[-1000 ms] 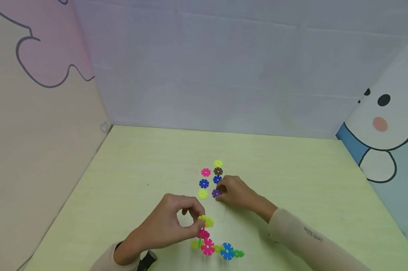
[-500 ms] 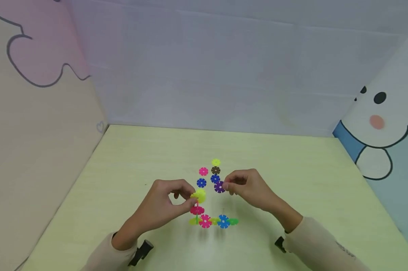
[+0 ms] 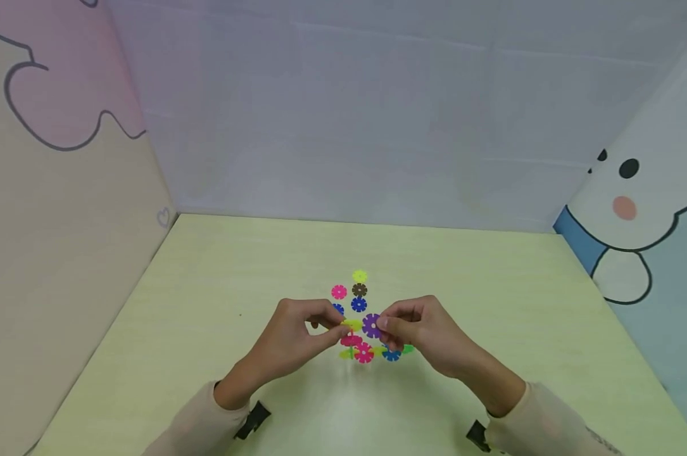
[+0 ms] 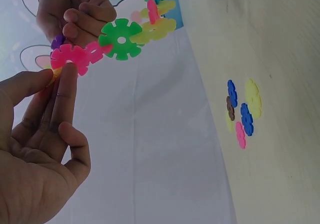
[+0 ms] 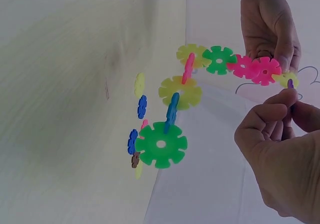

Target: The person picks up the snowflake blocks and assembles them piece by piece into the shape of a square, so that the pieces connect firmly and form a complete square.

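My left hand [image 3: 297, 345] pinches the yellow snowflake disc [image 3: 351, 323] at one end of a chain of interlocked plastic discs. Between right thumb and fingers, my right hand [image 3: 437, 339] holds a purple snowflake disc [image 3: 369, 320], its slotted edge close beside the yellow one. Below the hands hangs the chain, bent at a corner, with a pink disc [image 3: 360, 359] and a blue disc [image 3: 389, 358] along its lower run. A large green disc [image 5: 150, 146] forms its far end in the right wrist view. There the purple disc appears edge-on at the yellow disc [image 5: 283, 79].
Loose discs lie in two short rows on the pale tabletop [image 3: 252, 266]: yellow [image 3: 357, 273], brown [image 3: 355, 291], pink [image 3: 335, 289] and blue [image 3: 355, 306]. Another yellow disc [image 4: 253, 102] shows in the left wrist view. Walls stand behind and at both sides.
My right hand has lifted the purple disc off the table and brought it back beside the yellow one. My left hand has moved the chain forward, away from the body.
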### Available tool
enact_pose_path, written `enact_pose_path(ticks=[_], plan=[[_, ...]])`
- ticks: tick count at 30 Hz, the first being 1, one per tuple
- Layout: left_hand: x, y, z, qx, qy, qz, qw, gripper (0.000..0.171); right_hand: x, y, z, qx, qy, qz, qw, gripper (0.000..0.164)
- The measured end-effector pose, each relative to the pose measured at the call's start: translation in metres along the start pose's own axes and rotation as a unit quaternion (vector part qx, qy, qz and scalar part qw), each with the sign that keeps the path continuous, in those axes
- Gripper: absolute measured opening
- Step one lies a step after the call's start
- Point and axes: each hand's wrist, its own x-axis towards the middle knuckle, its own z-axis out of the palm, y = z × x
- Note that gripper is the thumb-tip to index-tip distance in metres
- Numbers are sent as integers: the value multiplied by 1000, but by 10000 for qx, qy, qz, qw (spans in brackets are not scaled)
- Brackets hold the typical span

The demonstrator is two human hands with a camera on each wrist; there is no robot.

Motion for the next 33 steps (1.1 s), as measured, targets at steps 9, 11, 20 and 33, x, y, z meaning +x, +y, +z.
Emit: enact_pose_path(ticks=[9, 11, 20, 33], plan=[[-1, 3, 1, 141, -23, 112, 9998, 6, 0, -1, 3, 69, -5, 45, 10000, 29], [-1, 2, 2, 176, 27, 277, 9995, 6, 0, 0, 5, 122, 34, 11, 9999, 29], [0, -4, 13, 268, 466, 775, 9955, 4, 1, 1, 13, 328, 509, 137, 9981, 25], [2, -15, 19, 25, 353, 721, 9968, 3, 4, 4, 17, 446, 753, 308, 9957, 22]])
